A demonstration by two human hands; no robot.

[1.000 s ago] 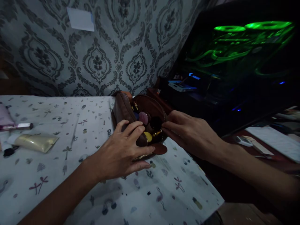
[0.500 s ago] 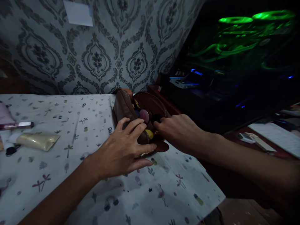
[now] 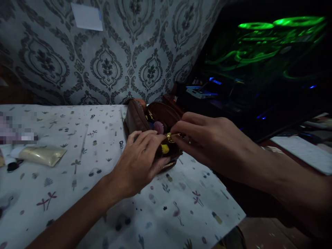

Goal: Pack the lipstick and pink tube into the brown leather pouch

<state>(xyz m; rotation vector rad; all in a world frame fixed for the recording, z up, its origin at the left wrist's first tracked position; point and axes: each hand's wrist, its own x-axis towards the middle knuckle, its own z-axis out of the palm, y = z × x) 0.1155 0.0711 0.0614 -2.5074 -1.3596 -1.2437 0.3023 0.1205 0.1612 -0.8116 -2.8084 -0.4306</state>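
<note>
A brown leather bag (image 3: 136, 116) lies open on the table against the patterned wall, its round lid raised. Inside it show a round pink item (image 3: 158, 127) and a bright yellow one (image 3: 165, 148); the rest is dark. My left hand (image 3: 141, 157) is closed over the bag's near left side, fingers on top and thumb at the front rim. Above the opening, my right hand (image 3: 204, 136) pinches a small shiny gold-coloured item (image 3: 169, 137) between thumb and fingers. Its exact kind is partly hidden by the fingers, close to my left fingertips.
A cream tube (image 3: 40, 155) and other tubes lie at the table's left. The printed white tabletop (image 3: 85, 180) ends at a corner on the lower right. A dark computer case with green lights (image 3: 298, 22) stands at the right. A white paper (image 3: 86, 16) is on the wall.
My right hand has come up out of the bag toward me with the gold-coloured item now showing in its fingers. My left hand has closed in on the bag's side.
</note>
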